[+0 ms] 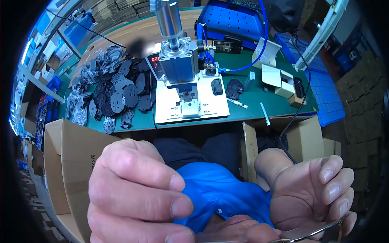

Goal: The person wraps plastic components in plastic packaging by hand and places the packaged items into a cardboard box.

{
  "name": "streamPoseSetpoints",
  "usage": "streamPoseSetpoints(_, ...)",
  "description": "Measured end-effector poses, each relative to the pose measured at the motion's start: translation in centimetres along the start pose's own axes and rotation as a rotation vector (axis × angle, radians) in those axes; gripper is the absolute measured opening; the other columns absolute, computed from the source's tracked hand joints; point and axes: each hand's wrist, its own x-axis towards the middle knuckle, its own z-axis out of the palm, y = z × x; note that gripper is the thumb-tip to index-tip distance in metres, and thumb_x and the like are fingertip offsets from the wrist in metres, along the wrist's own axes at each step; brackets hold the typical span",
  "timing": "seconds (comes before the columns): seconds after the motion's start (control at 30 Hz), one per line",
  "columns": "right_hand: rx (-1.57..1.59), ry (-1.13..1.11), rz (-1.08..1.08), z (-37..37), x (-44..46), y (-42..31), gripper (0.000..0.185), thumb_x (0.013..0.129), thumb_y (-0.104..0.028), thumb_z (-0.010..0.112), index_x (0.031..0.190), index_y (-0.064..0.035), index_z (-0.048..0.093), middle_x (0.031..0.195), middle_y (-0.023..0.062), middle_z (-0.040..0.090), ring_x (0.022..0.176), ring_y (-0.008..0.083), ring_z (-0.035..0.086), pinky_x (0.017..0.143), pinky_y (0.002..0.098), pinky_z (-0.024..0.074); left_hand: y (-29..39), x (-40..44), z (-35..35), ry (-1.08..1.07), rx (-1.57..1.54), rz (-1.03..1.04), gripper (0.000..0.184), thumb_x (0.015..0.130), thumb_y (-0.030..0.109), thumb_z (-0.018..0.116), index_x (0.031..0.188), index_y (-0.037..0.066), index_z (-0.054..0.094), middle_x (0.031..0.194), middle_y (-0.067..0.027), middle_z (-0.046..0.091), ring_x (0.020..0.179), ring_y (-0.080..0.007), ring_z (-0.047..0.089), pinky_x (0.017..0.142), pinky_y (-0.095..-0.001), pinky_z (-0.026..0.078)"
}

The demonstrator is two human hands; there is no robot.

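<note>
My left hand (pixel 133 194) is large and close to the camera at the lower left, its fingers curled; whatever they may hold is hidden. At the lower right, my right hand (pixel 312 194) shows its palm, with the fingers bent round the end of thin-rimmed eyeglasses (pixel 316 233). The glasses run along the bottom edge, partly cut off. Between the hands is the blue shirt (pixel 223 186).
A press machine (pixel 178 67) stands on a white base on the green table (pixel 243 97). Dark flat parts (pixel 123 95) are heaped left of it. Small open boxes (pixel 279 83) and a blue tray (pixel 231 20) lie to the right. Cardboard boxes (pixel 77 162) flank the lap.
</note>
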Motion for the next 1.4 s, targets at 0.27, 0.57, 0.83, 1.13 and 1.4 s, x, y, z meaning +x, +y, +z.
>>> streamPoseSetpoints(0.27, -0.021, 0.078, 0.090, 1.1, -1.5, 1.8, 0.034, 0.099, -0.026, 0.072, 0.127, -0.0117, 0.060, 0.114, 0.0107, 0.068, 0.092, 0.0243, 0.065, 0.082, 0.0380, 0.0533, 0.5, -4.7, -5.3, 0.071, 0.154, -0.111, 0.032, 0.103, 0.025, 0.055, 0.131, 0.014, 0.063, 0.117, -0.0092, 0.070, 0.099, -0.0262, 0.067, 0.085, -0.0449, 0.059)
streamPoseSetpoints(0.57, 0.003, 0.120, 0.171, 2.2, -1.6, 4.2, 0.029, 0.097, -0.022, 0.075, 0.120, -0.0105, 0.062, 0.109, 0.0129, 0.070, 0.090, 0.0266, 0.068, 0.080, 0.0389, 0.0565, 0.9, -8.4, -6.3, 0.174, 0.386, -0.208, 0.025, 0.098, 0.015, 0.061, 0.122, 0.009, 0.066, 0.113, -0.0134, 0.071, 0.096, -0.0277, 0.068, 0.083, -0.0421, 0.059)
streamPoseSetpoints(0.83, 0.004, 0.189, 0.140, 4.1, -2.8, 2.9, 0.025, 0.094, -0.018, 0.078, 0.114, -0.0094, 0.064, 0.105, 0.0148, 0.071, 0.088, 0.0287, 0.071, 0.079, 0.0397, 0.0595, -5.4, -6.6, -3.7, 0.218, 0.570, -0.195, 0.020, 0.094, 0.006, 0.066, 0.114, 0.005, 0.069, 0.110, -0.0171, 0.073, 0.093, -0.0290, 0.069, 0.081, -0.0395, 0.059)
streamPoseSetpoints(1.13, -0.215, -0.552, 0.640, 2.0, -15.9, 10.6, 0.025, 0.084, 0.003, 0.070, 0.109, 0.0019, 0.070, 0.090, 0.0117, 0.071, 0.069, 0.0248, 0.064, 0.067, 0.0331, 0.0532, -12.5, -23.8, -12.2, -0.186, 1.448, -0.659, 0.038, 0.096, 0.015, 0.069, 0.130, -0.001, 0.066, 0.129, -0.0222, 0.066, 0.113, -0.0391, 0.064, 0.104, -0.0479, 0.051)
streamPoseSetpoints(1.4, -0.232, -0.765, 0.765, 1.9, -20.9, 12.1, 0.019, 0.089, -0.001, 0.068, 0.108, -0.0003, 0.072, 0.091, 0.0112, 0.072, 0.070, 0.0247, 0.064, 0.068, 0.0322, 0.0528, -14.2, -27.6, -13.5, -0.277, 1.532, -0.873, 0.046, 0.092, 0.022, 0.073, 0.131, -0.001, 0.066, 0.138, -0.0237, 0.062, 0.120, -0.0409, 0.062, 0.106, -0.0484, 0.048)
